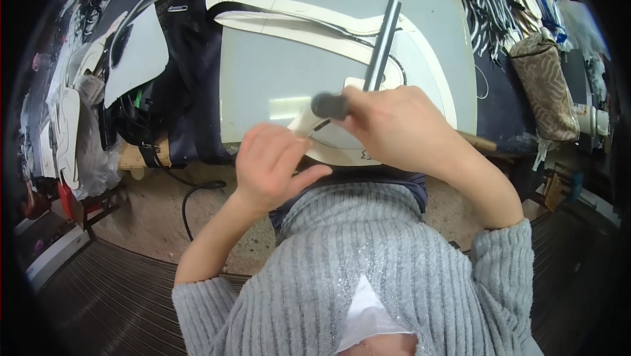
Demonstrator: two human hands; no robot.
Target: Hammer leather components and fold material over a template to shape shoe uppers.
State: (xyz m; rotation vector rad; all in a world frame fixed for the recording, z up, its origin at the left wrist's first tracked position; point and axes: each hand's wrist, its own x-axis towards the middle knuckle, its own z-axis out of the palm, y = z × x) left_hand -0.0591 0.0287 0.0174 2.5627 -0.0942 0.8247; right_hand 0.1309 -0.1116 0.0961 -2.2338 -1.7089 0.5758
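My right hand (401,122) is closed around a tool with a dark, rounded head (328,106), which looks like a hammer; its handle is hidden in my grip. The head is over the near part of a pale grey board. My left hand (269,162) has its fingers bent at the edge of a cream curved piece (304,120), the thumb stretched out to the right. Between the hands a short dark strip (320,126) shows along the cream piece. Just beyond my right hand is a shiny metal bar (382,44), slanting away across the board.
The grey board (263,90) bears more cream curved pieces (296,11) along its far side. At the left lie a black bag (187,47) and a white panel (141,57). To the right are grey strips (483,4) in a bundle and a patterned pouch (545,86).
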